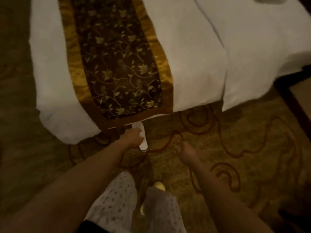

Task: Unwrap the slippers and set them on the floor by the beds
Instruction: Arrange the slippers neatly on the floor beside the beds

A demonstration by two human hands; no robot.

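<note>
A: Where is the slipper [142,137] now?

B: It is in the left hand [133,138], low over the carpet [235,148], just at the edge of the bed [193,64], under the end of the brown runner [117,64]. The grip is closed around the middle of the slipper; the toe points to the bed and the striped end points to the person.

A: And the right hand [185,153]?

B: It is free, fingers loosely spread, near the floor, a little apart from the slipper. It holds nothing.

A: Is there still a wrapper on it?

B: The picture is dim and blurred, so I cannot tell; it looks bare white, perhaps.

A: How to finish this step well?

B: I think it is best to lower it flat, sole down, close to the bed but not under the sheet, then open the fingers only when it lies on the carpet. The second slipper I do not see; it should go beside this one, parallel
</note>
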